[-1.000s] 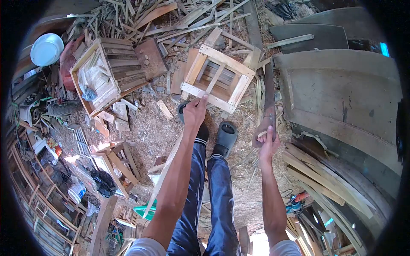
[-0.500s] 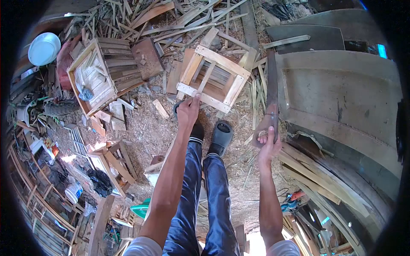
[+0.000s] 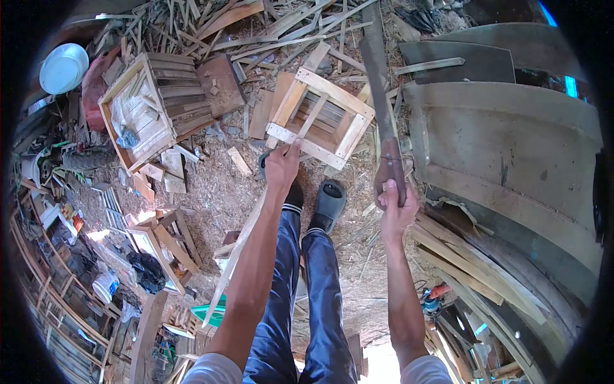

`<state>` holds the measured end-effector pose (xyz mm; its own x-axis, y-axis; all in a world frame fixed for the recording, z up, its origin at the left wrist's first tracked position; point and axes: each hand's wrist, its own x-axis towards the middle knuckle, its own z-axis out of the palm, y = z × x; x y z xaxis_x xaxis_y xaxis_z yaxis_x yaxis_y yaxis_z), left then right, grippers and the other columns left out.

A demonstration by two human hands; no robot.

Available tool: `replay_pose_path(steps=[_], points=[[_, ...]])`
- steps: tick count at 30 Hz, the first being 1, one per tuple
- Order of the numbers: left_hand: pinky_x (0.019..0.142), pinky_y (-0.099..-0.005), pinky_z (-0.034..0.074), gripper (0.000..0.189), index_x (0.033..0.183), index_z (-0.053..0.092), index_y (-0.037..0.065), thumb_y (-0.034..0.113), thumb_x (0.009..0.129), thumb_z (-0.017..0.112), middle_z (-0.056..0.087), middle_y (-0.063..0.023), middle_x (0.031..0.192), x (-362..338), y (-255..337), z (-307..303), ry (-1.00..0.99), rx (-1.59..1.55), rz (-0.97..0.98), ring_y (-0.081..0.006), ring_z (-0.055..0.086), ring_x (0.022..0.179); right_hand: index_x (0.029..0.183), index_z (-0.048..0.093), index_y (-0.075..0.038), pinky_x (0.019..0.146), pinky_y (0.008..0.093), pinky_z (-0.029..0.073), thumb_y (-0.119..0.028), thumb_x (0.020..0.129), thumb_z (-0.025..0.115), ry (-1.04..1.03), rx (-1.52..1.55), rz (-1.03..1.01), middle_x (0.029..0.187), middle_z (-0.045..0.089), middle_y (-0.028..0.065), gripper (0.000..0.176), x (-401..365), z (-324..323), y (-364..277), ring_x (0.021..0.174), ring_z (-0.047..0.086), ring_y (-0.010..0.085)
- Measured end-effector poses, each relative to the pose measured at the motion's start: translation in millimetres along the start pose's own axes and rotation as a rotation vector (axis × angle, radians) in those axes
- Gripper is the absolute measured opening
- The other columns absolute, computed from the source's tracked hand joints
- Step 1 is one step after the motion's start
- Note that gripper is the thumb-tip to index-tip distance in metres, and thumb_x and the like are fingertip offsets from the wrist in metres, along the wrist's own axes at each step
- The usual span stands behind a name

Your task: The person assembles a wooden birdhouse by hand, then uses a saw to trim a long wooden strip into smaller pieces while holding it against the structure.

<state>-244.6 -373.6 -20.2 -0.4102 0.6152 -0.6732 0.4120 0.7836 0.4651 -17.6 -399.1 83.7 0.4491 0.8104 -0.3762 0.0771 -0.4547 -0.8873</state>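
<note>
My left hand [image 3: 282, 164] is closed on a thin wooden strip [image 3: 313, 114]. The strip's far end lies across a small wooden frame [image 3: 336, 96], and its near part runs back beside my left forearm. My right hand [image 3: 399, 208] grips the handle of a handsaw [image 3: 378, 83]; its long dark blade points away from me, just right of the frame. No contact between blade and strip is visible. The frame has slatted sides below its top and sits on the ground ahead of my feet.
A slatted crate [image 3: 182, 96] with scraps inside stands at left. Scrap strips [image 3: 288, 35] are heaped ahead. Large panels [image 3: 505, 141] lean at right, above stacked boards [image 3: 467, 262]. A white basin [image 3: 64, 69] is far left. Shavings cover the ground [image 3: 224, 192].
My right hand has moved slightly left, and the saw blade has swung left toward the frame. My left hand stays on the strip, whose near part now shows more beside my forearm.
</note>
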Motion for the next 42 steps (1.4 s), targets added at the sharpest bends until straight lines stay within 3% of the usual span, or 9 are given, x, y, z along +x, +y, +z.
replay_pose_path(steps=[4,6,12,19,21,27,37,39,42], points=[[0.069,-0.0372,0.049,0.05,0.091,0.071,0.002,0.051,0.086,0.058,0.067,-0.0156,0.072,2,-7,5,0.06,0.004,0.062,-0.028,0.065,0.071,0.07,0.056,-0.003,0.046,0.0248,0.035,-0.029,0.089,0.065,-0.1,-0.191,-0.054,0.054,0.051,-0.0015,0.034,-6,-5,13,0.05,0.044,0.0072],[0.08,-0.0438,0.051,0.054,0.096,0.07,0.0,0.051,0.086,0.055,0.066,-0.0268,0.087,5,-5,2,-0.028,-0.028,0.024,-0.0417,0.065,0.09,0.067,0.054,-0.004,0.045,0.0254,0.029,-0.029,0.089,0.066,-0.154,-0.182,-0.034,0.053,0.045,-0.0032,0.036,-6,-3,15,0.05,0.038,0.0058],[0.082,-0.0458,0.05,0.055,0.098,0.07,0.001,0.052,0.086,0.055,0.066,-0.0265,0.088,2,0,-4,-0.054,-0.044,0.016,-0.0427,0.064,0.092,0.062,0.051,-0.004,0.044,0.0269,0.024,-0.029,0.087,0.069,-0.287,-0.321,-0.092,0.051,0.037,-0.0042,0.04,1,22,-5,0.05,0.033,0.0051],[0.082,-0.0448,0.05,0.052,0.098,0.07,0.003,0.052,0.086,0.055,0.066,-0.026,0.089,6,-5,1,-0.056,-0.046,-0.04,-0.0421,0.063,0.095,0.06,0.051,-0.001,0.042,0.0299,0.026,-0.028,0.085,0.071,-0.42,-0.481,-0.132,0.047,0.036,0.0,0.041,8,35,3,0.048,0.033,0.0065],[0.076,-0.0343,0.05,0.052,0.092,0.071,0.0,0.05,0.088,0.057,0.069,-0.0148,0.079,5,-8,2,-0.055,-0.048,-0.037,-0.0268,0.068,0.08,0.061,0.052,-0.001,0.042,0.0302,0.027,-0.028,0.085,0.071,-0.438,-0.45,-0.133,0.047,0.036,0.0009,0.041,9,38,10,0.047,0.033,0.0075],[0.074,-0.032,0.048,0.055,0.088,0.072,0.001,0.054,0.086,0.058,0.07,-0.0115,0.078,4,-11,-7,-0.172,-0.103,-0.061,-0.0206,0.064,0.076,0.062,0.053,-0.001,0.042,0.0334,0.03,-0.028,0.084,0.071,-0.483,-0.491,-0.172,0.046,0.039,0.0081,0.039,14,43,34,0.043,0.035,0.0142],[0.072,-0.0332,0.047,0.059,0.087,0.073,0.004,0.06,0.085,0.055,0.068,-0.011,0.076,6,6,-12,-0.161,-0.035,-0.126,-0.0221,0.062,0.075,0.068,0.059,0.001,0.045,0.0354,0.036,-0.031,0.088,0.065,-0.646,-0.522,-0.126,0.048,0.045,0.0129,0.038,26,42,35,0.042,0.041,0.0195],[0.082,-0.0371,0.048,0.058,0.101,0.07,0.001,0.055,0.085,0.058,0.068,-0.023,0.088,1,12,-15,-0.156,-0.038,-0.119,-0.0336,0.066,0.09,0.072,0.061,0.001,0.045,0.0353,0.036,-0.03,0.089,0.065,-0.669,-0.537,-0.129,0.049,0.046,0.013,0.036,30,42,27,0.043,0.042,0.019],[0.084,-0.0373,0.048,0.06,0.102,0.07,0.002,0.057,0.083,0.058,0.068,-0.0234,0.089,-1,9,-15,-0.163,-0.095,-0.148,-0.0343,0.066,0.091,0.078,0.065,0.001,0.045,0.0348,0.038,-0.028,0.089,0.064,-0.722,-0.559,-0.117,0.05,0.048,0.0133,0.032,36,42,12,0.043,0.044,0.0182]])
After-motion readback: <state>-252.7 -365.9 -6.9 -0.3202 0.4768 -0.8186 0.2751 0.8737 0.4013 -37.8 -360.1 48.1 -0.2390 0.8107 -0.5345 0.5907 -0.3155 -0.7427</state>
